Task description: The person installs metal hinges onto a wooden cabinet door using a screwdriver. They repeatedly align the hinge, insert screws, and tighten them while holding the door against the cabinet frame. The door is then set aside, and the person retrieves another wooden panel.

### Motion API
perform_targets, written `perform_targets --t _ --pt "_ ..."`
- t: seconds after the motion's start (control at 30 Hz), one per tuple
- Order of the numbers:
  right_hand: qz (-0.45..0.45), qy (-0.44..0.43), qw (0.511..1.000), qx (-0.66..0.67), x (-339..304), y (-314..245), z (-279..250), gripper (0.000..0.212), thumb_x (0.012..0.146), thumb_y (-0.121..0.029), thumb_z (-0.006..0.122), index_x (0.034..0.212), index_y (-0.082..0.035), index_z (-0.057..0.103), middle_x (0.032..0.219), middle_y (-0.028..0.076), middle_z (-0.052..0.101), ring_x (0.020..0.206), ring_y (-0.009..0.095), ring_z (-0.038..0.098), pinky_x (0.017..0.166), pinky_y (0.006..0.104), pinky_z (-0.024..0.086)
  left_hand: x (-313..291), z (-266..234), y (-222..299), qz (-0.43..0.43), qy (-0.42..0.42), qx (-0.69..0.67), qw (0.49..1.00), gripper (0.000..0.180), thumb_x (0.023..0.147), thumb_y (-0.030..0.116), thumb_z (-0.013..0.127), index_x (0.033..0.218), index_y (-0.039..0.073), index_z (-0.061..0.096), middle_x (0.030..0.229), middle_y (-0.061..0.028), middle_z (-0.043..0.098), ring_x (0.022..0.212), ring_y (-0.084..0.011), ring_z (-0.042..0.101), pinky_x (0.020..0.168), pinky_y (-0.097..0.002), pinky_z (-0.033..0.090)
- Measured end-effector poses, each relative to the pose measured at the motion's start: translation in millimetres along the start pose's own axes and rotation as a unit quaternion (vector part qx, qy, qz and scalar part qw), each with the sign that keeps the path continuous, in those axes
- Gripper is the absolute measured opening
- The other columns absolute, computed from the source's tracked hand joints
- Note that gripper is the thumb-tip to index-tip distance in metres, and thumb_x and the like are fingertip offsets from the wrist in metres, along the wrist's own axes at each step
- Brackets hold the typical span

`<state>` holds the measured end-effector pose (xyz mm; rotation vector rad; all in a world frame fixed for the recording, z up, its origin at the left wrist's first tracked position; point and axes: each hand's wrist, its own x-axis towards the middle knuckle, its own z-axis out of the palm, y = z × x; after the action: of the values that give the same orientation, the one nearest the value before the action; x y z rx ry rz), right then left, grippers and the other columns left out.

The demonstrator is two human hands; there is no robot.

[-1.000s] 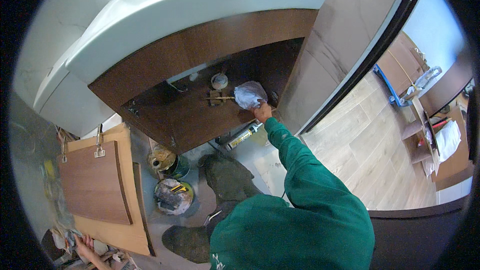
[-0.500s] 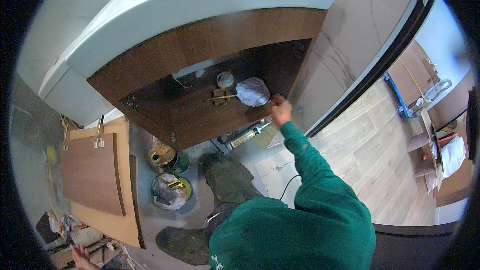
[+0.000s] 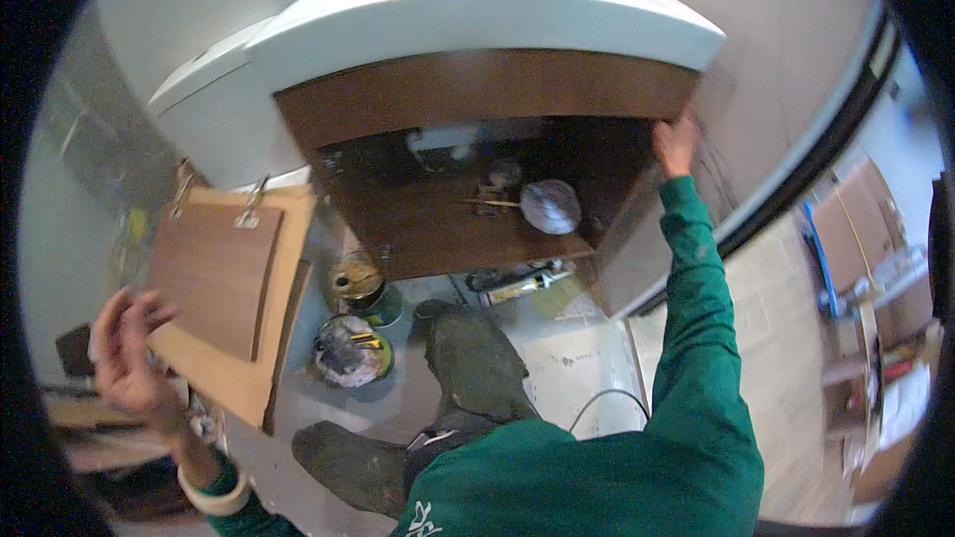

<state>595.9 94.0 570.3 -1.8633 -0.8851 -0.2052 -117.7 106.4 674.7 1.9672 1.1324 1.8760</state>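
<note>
My right hand (image 3: 675, 145) has its fingers round the upper right front edge of a brown wooden vanity cabinet (image 3: 477, 89), just under the curved white washbasin (image 3: 487, 25). The cabinet's front is open. Inside it are a round whitish dish (image 3: 550, 207) with a stick beside it and a small round tub (image 3: 504, 173). My left hand (image 3: 134, 358) is raised on the left with its fingers apart, slightly blurred and holding nothing. A pale ring (image 3: 219, 493) circles that wrist. Nearest to it is a brown wooden panel (image 3: 214, 273) with two metal hinges.
Below the cabinet lies a sealant cartridge (image 3: 515, 289). A stained can (image 3: 356, 286) and a bucket with a yellow-and-black cutter (image 3: 366, 341) on top stand left of my legs. Behind the panel is a lighter board (image 3: 298, 229). At far right stands a cardboard sheet (image 3: 858, 229).
My right hand has gone from the cabinet's lower right corner up to its upper right edge. My left hand has risen from the lower left. The view has shifted.
</note>
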Motion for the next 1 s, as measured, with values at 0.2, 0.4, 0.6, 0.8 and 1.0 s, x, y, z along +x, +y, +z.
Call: perform_targets --t 0.2,0.4,0.6,0.8,1.0 --pt "-0.139 0.126 0.981 -0.043 -5.0 16.4 11.0 0.051 0.079 -0.012 0.062 0.128 -0.002 0.052 0.101 0.021 0.068 0.096 0.039 0.064 0.084 0.0442 0.049 -38.6 178.6 13.5 -0.247 -0.313 -0.271 0.876 0.033 0.087 0.012 0.067 0.110 -0.010 0.057 0.090 -0.0213 0.068 0.075 -0.0245 0.069 0.066 -0.0304 0.057" --pt "-0.126 0.096 0.987 -0.009 3.1 15.3 5.8 0.033 0.080 -0.019 0.065 0.111 -0.007 0.063 0.101 0.018 0.069 0.093 0.039 0.064 0.083 0.0448 0.049 -20.4 293.3 -39.6 -0.433 -0.262 -0.462 0.728 0.061 0.088 0.030 0.059 0.135 -0.002 0.038 0.133 -0.0256 0.049 0.115 -0.0365 0.056 0.096 -0.0513 0.045" --pt "-0.158 0.113 0.976 -0.097 3.4 17.8 -5.0 0.033 0.075 -0.024 0.071 0.099 -0.002 0.064 0.082 0.022 0.067 0.078 0.038 0.066 0.069 0.0448 0.052 16.2 310.8 -52.5 -0.441 -0.088 -0.636 0.628 0.068 0.084 0.020 0.060 0.139 -0.001 0.026 0.153 -0.0254 0.010 0.141 -0.0421 0.018 0.111 -0.0636 0.020" --pt "-0.128 0.070 0.987 -0.064 -28.1 18.9 -12.2 0.058 0.077 -0.034 0.072 0.121 0.002 0.058 0.094 0.022 0.069 0.086 0.035 0.068 0.077 0.0422 0.053 10.9 314.2 -49.1 -0.407 -0.105 -0.627 0.656 0.046 0.083 0.015 0.061 0.123 0.002 0.040 0.143 -0.0253 0.028 0.138 -0.0433 0.023 0.112 -0.0630 0.019" --pt "-0.051 0.042 0.996 -0.061 -94.5 69.3 9.5 0.074 0.078 -0.048 0.072 0.126 0.005 0.054 0.099 0.025 0.068 0.092 0.034 0.068 0.081 0.0396 0.052 11.6 310.8 -51.6 -0.407 -0.113 -0.626 0.656 0.044 0.084 0.014 0.060 0.122 0.003 0.041 0.145 -0.0264 0.025 0.138 -0.0446 0.023 0.112 -0.0628 0.020"
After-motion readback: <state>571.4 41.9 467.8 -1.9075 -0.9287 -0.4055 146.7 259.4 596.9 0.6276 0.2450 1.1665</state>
